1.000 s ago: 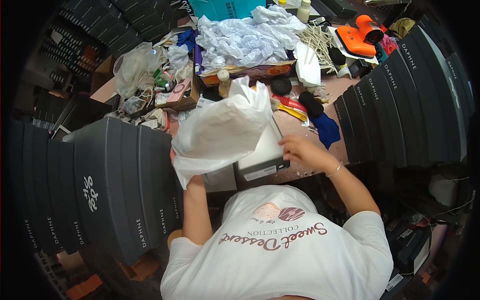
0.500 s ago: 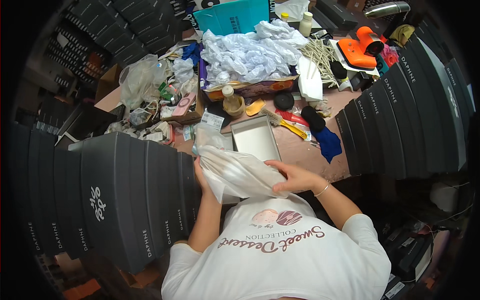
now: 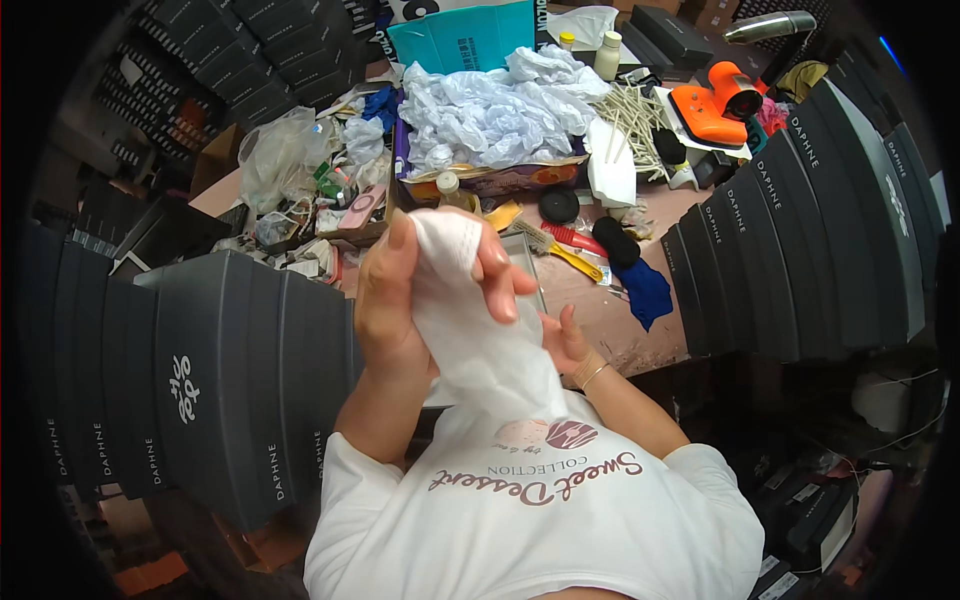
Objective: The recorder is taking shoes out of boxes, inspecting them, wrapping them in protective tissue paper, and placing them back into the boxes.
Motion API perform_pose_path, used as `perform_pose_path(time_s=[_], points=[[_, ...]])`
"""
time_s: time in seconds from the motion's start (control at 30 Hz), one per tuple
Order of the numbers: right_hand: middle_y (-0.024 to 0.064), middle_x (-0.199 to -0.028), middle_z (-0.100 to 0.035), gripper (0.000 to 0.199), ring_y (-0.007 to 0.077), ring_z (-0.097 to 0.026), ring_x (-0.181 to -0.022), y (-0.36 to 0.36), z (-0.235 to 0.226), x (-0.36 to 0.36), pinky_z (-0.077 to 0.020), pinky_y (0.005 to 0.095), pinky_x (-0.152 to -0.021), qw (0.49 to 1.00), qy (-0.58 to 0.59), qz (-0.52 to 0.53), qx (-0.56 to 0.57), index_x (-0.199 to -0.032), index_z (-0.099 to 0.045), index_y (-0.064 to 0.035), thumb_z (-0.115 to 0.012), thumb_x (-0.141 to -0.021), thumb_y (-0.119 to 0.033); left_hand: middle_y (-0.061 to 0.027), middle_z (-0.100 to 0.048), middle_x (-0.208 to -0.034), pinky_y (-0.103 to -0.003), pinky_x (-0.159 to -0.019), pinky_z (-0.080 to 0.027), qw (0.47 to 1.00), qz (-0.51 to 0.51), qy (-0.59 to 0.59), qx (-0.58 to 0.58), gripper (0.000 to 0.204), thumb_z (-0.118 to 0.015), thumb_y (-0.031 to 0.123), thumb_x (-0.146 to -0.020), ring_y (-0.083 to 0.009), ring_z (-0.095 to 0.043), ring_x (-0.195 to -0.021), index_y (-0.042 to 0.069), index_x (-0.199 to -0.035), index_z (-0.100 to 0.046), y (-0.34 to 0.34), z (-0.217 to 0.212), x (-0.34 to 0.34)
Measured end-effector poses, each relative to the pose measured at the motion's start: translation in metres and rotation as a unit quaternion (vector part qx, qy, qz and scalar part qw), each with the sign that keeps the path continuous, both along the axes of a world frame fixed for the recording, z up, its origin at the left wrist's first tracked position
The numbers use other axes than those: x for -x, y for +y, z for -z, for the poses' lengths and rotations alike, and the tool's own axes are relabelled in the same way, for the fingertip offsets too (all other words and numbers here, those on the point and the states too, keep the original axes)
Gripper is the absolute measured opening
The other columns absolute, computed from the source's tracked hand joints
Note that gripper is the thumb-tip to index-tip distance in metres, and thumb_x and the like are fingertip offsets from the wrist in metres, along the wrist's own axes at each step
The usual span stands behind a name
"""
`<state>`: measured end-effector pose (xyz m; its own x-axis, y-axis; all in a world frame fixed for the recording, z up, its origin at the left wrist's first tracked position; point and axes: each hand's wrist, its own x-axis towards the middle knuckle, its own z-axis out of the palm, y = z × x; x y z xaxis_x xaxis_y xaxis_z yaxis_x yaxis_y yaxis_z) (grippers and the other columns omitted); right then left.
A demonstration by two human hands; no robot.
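The left hand (image 3: 392,300) pinches the top of a thin, white, translucent wrapping sheet (image 3: 487,345), which hangs before the chest; the right hand (image 3: 570,348) is beside it, thumb spread, though contact between fingers and sheet cannot be told.

The white wrapping (image 3: 480,350) is thin, creased and faintly translucent; paper or plastic, I cannot tell. Below it, the white shirt (image 3: 520,540) is soft matt cloth. The pink table (image 3: 640,340) has a dull, speckled surface toward its front edge. Along its right edge, the black boxes (image 3: 750,225) look like smooth matt card. Near the far right corner, the orange tool (image 3: 705,112) is glossy plastic and the cylinder (image 3: 768,27) shiny metal. Toward the far edge, the tissue (image 3: 490,105) is crumpled and papery; left of it, the bag (image 3: 275,165) is clear, wrinkled plastic.
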<state>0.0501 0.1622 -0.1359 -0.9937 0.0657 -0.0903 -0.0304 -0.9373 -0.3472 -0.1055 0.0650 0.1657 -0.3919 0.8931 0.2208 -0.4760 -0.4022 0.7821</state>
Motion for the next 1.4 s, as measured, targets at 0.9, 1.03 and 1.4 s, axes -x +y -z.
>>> perform_pose_path(time_s=[0.9,1.03,1.4], points=[[0.0046,-0.099,-0.06,0.038,0.015,-0.062,-0.079,-0.037,-0.074,-0.017,-0.0531,0.0255,-0.057,0.93,-0.323,-0.022,-0.177,-0.116,-0.051,-0.0067,-0.049,-0.094,-0.038,-0.0163,-0.051,-0.123,-0.047,-0.095,-0.042,0.902,0.03,-0.402,0.154,0.081,-0.03,0.07,-0.086,-0.0328,-0.051,-0.113,0.006,-0.136,-0.034,-0.029,0.243,-0.014],[0.0059,-0.087,-0.06,0.033,0.0125,-0.057,-0.067,0.011,-0.104,0.024,-0.0485,0.0261,-0.058,0.734,-0.222,0.151,-0.624,-0.111,-0.054,-0.0021,-0.058,-0.09,-0.027,-0.0139,-0.051,-0.124,-0.045,-0.097,-0.042,0.952,0.051,-0.242,0.182,0.081,-0.027,0.07,-0.087,-0.0312,-0.05,-0.115,0.005,-0.134,-0.037,-0.047,0.253,0.001],[0.0201,-0.103,-0.058,0.054,0.036,-0.061,-0.085,-0.012,-0.118,0.064,-0.0496,0.0403,-0.072,0.526,-0.164,-0.003,-0.835,-0.118,-0.051,-0.0026,-0.07,-0.074,-0.028,-0.0072,-0.051,-0.122,-0.036,-0.092,-0.044,0.923,-0.027,-0.249,0.293,0.076,-0.024,0.071,-0.088,-0.02,-0.052,-0.11,0.011,-0.134,-0.037,-0.039,0.253,-0.025]])
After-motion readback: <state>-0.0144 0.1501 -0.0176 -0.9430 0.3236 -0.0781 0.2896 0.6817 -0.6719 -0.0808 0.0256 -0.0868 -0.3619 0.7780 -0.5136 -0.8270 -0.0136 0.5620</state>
